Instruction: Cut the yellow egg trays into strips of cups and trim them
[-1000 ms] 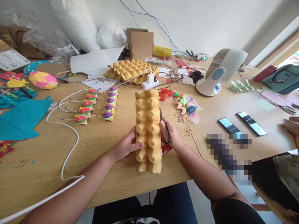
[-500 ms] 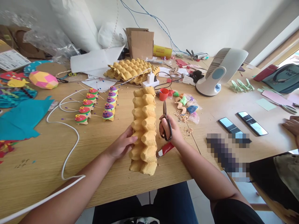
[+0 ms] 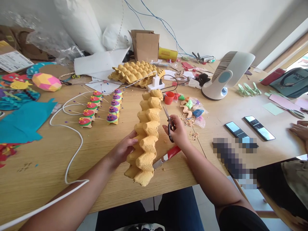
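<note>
My left hand [image 3: 124,145] grips the left side of a yellow egg-carton strip [image 3: 148,128], two rows of cups wide, tilted above the table. In my right hand [image 3: 179,131] is a pair of dark-handled scissors [image 3: 169,123], its blades pointing up and left beside the strip's right edge, apart from it. Under the right wrist lies a knife with a red handle [image 3: 173,152], its blade partly behind the strip's lower end. Left of the strip stand two rows of decorated egg-carton caterpillars, one red and green [image 3: 88,113], the other purple and yellow [image 3: 115,103].
A stack of yellow egg trays [image 3: 136,72] sits at the back near a white plug adapter [image 3: 156,84]. A red cup [image 3: 169,98], bagged clay [image 3: 197,112], a white fan [image 3: 227,75] and two phones [image 3: 259,128] are to the right. A white cable [image 3: 80,141] crosses the left side. Another person's hand [image 3: 299,130] rests far right.
The egg-carton strip has tilted, its lower end swinging left and uncovering more of the knife blade. The scissors have turned and dropped slightly in my right hand.
</note>
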The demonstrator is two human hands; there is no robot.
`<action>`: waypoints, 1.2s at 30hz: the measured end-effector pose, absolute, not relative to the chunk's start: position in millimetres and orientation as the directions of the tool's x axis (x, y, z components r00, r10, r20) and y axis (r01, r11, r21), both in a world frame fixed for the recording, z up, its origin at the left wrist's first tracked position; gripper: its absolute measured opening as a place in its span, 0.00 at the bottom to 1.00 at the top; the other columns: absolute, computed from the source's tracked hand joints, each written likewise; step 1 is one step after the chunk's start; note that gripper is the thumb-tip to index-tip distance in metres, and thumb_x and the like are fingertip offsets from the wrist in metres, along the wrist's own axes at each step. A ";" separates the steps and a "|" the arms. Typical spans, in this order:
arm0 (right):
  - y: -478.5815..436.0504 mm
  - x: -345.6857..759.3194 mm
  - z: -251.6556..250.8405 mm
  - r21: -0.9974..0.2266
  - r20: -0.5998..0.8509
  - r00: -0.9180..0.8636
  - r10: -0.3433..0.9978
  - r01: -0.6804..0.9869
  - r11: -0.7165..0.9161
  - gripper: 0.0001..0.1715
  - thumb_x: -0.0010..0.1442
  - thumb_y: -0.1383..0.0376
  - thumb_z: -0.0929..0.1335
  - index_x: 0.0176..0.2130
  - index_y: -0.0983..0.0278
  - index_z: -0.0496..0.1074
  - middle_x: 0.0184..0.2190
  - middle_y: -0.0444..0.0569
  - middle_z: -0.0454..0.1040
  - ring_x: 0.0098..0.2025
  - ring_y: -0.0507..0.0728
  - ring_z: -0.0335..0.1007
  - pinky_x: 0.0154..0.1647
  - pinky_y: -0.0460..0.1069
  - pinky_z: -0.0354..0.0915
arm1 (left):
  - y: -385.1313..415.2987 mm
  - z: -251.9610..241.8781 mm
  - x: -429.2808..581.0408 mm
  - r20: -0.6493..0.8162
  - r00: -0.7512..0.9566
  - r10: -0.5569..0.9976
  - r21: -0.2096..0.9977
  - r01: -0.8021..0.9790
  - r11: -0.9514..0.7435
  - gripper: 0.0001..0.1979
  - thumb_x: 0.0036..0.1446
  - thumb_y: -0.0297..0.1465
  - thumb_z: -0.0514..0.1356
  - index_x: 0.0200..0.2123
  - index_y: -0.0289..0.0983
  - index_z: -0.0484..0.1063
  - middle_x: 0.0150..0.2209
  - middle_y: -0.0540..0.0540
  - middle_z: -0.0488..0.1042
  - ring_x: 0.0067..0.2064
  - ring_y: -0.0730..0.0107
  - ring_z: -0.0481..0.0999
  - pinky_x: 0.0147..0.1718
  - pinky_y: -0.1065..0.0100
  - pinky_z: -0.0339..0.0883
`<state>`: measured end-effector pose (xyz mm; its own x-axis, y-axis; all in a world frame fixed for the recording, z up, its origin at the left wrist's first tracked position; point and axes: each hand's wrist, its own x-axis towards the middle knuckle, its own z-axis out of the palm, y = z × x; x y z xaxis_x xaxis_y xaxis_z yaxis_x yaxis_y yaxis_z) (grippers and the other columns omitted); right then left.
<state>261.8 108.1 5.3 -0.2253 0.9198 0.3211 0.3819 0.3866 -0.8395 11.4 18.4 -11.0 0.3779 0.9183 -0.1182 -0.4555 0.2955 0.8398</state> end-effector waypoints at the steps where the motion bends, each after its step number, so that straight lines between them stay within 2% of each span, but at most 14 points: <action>1: 108.9 262.6 5.0 -0.824 0.330 -0.229 0.916 0.403 0.398 0.20 0.60 0.57 0.74 0.48 0.57 0.67 0.29 0.38 0.65 0.31 0.54 0.63 0.33 0.50 0.58 | 17.7 -10.5 11.3 -0.125 0.382 0.916 0.835 -0.458 0.305 0.30 0.59 0.43 0.65 0.64 0.58 0.68 0.53 0.51 0.81 0.50 0.51 0.80 0.44 0.55 0.72; 7: 112.4 267.7 8.6 -0.751 0.391 -0.237 0.890 0.477 0.457 0.19 0.62 0.57 0.74 0.50 0.57 0.69 0.32 0.41 0.69 0.34 0.55 0.66 0.36 0.51 0.59 | 14.2 -1.8 12.4 -0.135 0.430 0.893 0.832 -0.441 0.337 0.33 0.59 0.43 0.65 0.67 0.59 0.65 0.53 0.51 0.81 0.52 0.48 0.80 0.45 0.53 0.72; 11: 113.1 271.1 10.6 -0.714 0.418 -0.229 0.879 0.516 0.474 0.17 0.63 0.58 0.74 0.49 0.56 0.70 0.34 0.42 0.71 0.35 0.56 0.67 0.37 0.51 0.59 | 16.0 -4.3 11.8 -0.126 0.448 0.885 0.821 -0.454 0.347 0.34 0.57 0.42 0.66 0.67 0.59 0.64 0.53 0.51 0.81 0.50 0.50 0.81 0.44 0.54 0.72; 15: 112.5 272.1 10.1 -0.715 0.424 -0.221 0.878 0.513 0.474 0.18 0.63 0.57 0.74 0.50 0.56 0.71 0.33 0.42 0.71 0.34 0.55 0.67 0.36 0.50 0.59 | 17.2 -10.9 11.7 -0.124 0.450 0.884 0.799 -0.483 0.358 0.29 0.56 0.38 0.67 0.61 0.56 0.70 0.49 0.51 0.82 0.45 0.56 0.81 0.41 0.59 0.72; 20: 111.5 272.4 10.5 -0.682 0.462 -0.214 0.861 0.536 0.499 0.17 0.64 0.55 0.74 0.50 0.57 0.72 0.32 0.41 0.71 0.33 0.54 0.67 0.36 0.49 0.59 | 14.7 -9.4 12.7 -0.132 0.438 0.889 0.825 -0.448 0.343 0.24 0.57 0.36 0.67 0.57 0.51 0.73 0.49 0.50 0.82 0.45 0.61 0.80 0.44 0.62 0.71; 29: 109.2 273.0 16.7 -0.618 0.483 -0.232 0.845 0.593 0.516 0.17 0.67 0.51 0.71 0.49 0.59 0.73 0.28 0.41 0.70 0.30 0.55 0.66 0.34 0.48 0.58 | 14.8 -9.4 11.5 -0.144 0.451 0.881 0.834 -0.424 0.353 0.24 0.57 0.35 0.68 0.57 0.49 0.73 0.49 0.49 0.81 0.46 0.63 0.79 0.44 0.63 0.70; 36: 107.7 273.5 19.2 -0.584 0.467 -0.227 0.855 0.647 0.491 0.20 0.68 0.48 0.69 0.48 0.60 0.75 0.28 0.43 0.72 0.30 0.56 0.67 0.33 0.49 0.58 | 14.9 -6.4 13.9 -0.132 0.449 0.884 0.839 -0.424 0.341 0.23 0.57 0.35 0.68 0.57 0.48 0.73 0.50 0.49 0.81 0.47 0.60 0.78 0.45 0.62 0.69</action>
<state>273.5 107.7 19.2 -0.2271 0.8548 0.4666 0.6468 0.4906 -0.5839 13.9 14.9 -6.4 0.4489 0.8837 -0.1324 -0.4245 0.3413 0.8386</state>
